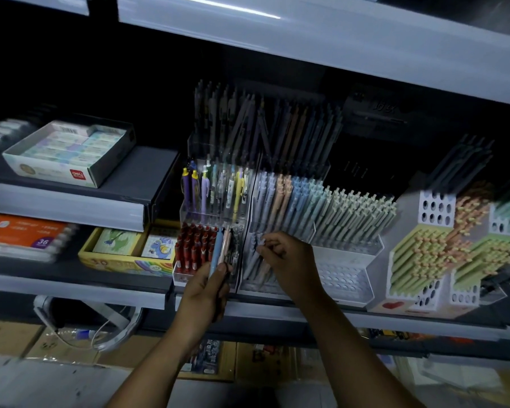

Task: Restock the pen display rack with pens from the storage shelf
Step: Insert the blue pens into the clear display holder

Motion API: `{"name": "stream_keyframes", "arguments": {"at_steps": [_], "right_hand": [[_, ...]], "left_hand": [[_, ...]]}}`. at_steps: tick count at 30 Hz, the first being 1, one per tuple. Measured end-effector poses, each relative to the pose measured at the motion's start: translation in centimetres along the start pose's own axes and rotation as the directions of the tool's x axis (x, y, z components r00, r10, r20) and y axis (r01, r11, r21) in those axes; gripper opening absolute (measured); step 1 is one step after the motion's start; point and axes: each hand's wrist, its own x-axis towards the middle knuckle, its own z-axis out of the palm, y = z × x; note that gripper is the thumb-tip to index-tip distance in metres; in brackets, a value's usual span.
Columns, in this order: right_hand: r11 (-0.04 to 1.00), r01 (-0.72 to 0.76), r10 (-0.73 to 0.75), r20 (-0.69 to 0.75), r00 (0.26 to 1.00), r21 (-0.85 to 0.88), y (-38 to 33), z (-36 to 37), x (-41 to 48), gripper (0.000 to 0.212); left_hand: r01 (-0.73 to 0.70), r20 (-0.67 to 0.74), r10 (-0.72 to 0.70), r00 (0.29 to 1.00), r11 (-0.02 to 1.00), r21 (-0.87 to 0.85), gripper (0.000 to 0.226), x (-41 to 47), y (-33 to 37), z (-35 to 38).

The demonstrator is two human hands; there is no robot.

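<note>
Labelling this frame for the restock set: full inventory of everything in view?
red pens: many, red, clear tray, rack's lower left
pastel pens: many, grey, peach, blue, green, white tiered rack
purple and yellow pens: several, clear holder above red pens
dark pens: many, dim back row
green and peach pens: many, white perforated holders, right
eraser box: one, white, upper left shelf
yellow box: one, left of red pens
orange pack: one, far left
left hand: grips pen bundle, blue, pink, dark
right hand: pinches grey pen at rack
</note>
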Motion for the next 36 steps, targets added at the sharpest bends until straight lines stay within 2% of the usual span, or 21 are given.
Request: {"name": "stream_keyframes", "arguments": {"at_steps": [15,20,24,30,33,36], "right_hand": [[0.998,-0.023,0.025,0.022,0.999,-0.063,0.5,-1.1,0.0,0.012],[0.992,0.007,0.005,0.088,0.996,-0.129,1.1,-0.4,-0.5,0.014],[0.958,0.011,0.035,0.156,0.987,-0.286,1.6,0.6,-0.9,0.018],[0.872,0.162,-0.112,0.134,0.985,-0.462,1.9,1.7,-1.4,0.012],[0.863,0.152,-0.107,0.120,0.987,-0.482,1.7,1.7,-1.6,0.023],[0.882,0.142,-0.093,0.130,0.987,-0.450,1.3,1.2,-1.9,0.038]], "left_hand": [[-0.012,0.002,0.012,1.000,1.000,0.004,0.024,-0.3,0.3,-0.2],[-0.005,0.004,0.005,1.000,1.000,0.005,0.025,-0.1,0.2,-0.1],[-0.009,0.009,0.009,1.000,1.000,-0.027,0.034,-0.1,0.4,0.0],[-0.019,-0.008,0.019,1.000,1.000,-0.007,0.046,-0.3,0.4,0.2],[-0.025,-0.007,0.025,1.000,1.000,0.014,0.035,-0.4,0.3,0.4],[-0.026,0.000,0.026,1.000,0.999,0.023,0.034,-0.4,0.4,0.6]]}}
